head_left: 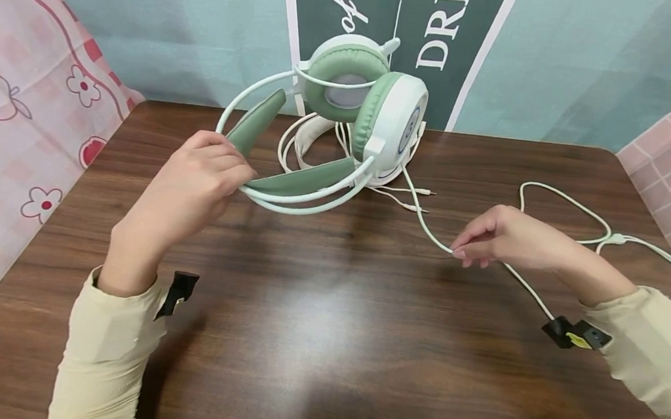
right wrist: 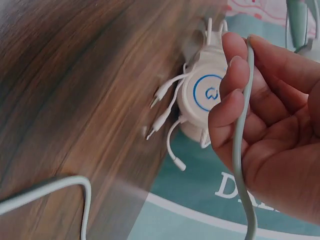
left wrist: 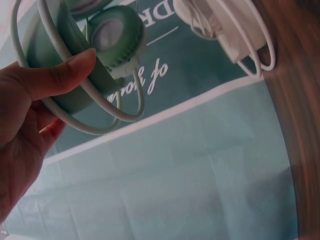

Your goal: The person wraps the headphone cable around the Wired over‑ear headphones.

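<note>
My left hand (head_left: 193,175) grips the headband of a white-and-green headset (head_left: 308,176), holding it tilted above the table. Its ear cups with green cushions (head_left: 346,72) point away toward the back. In the left wrist view the thumb lies across the headset's green band (left wrist: 82,50). Over on the right, my right hand (head_left: 507,239) pinches the pale headset cable (head_left: 423,220) between thumb and fingertips. The right wrist view shows this cable (right wrist: 240,150) running down past the palm.
A second, white headset (right wrist: 200,90) stands at the table's back edge, partly hidden in the head view, its plugs (head_left: 421,208) lying loose. More cable (head_left: 573,202) loops across the right of the wooden table (head_left: 302,338). A printed cloth (head_left: 207,35) hangs behind.
</note>
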`<state>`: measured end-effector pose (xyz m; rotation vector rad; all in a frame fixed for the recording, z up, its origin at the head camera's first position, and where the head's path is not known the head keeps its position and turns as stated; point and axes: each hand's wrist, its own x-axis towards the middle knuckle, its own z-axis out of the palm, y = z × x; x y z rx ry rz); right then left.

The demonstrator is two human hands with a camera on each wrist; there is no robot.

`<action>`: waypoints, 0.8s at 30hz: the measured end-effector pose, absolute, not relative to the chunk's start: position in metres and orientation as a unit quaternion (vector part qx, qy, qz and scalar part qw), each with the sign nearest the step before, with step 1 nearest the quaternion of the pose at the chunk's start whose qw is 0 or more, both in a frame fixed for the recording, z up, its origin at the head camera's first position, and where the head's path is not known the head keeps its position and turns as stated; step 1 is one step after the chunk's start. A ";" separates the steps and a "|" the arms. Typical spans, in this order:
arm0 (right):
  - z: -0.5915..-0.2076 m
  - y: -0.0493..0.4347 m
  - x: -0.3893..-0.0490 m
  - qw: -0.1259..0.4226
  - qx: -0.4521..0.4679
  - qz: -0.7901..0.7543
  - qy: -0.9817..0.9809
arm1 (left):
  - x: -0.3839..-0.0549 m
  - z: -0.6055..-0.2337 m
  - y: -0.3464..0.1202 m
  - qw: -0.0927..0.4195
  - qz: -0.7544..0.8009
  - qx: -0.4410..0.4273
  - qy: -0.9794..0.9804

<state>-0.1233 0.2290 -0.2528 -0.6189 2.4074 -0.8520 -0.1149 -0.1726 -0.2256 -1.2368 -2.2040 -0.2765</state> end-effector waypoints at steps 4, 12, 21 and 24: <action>-0.252 0.221 -0.121 0.257 -0.243 -0.326 0.877 | -0.115 -0.226 -0.164 0.297 -0.074 -0.472 -0.827; -0.253 0.205 -0.118 0.261 -0.290 -0.336 0.857 | -0.112 -0.226 -0.145 0.323 -0.022 -0.471 -0.820; -0.241 0.201 -0.112 0.242 -0.331 -0.324 0.853 | -0.111 -0.228 -0.147 0.304 0.016 -0.448 -0.841; -0.236 0.210 -0.113 0.235 -0.323 -0.317 0.860 | -0.110 -0.230 -0.152 0.297 0.025 -0.444 -0.845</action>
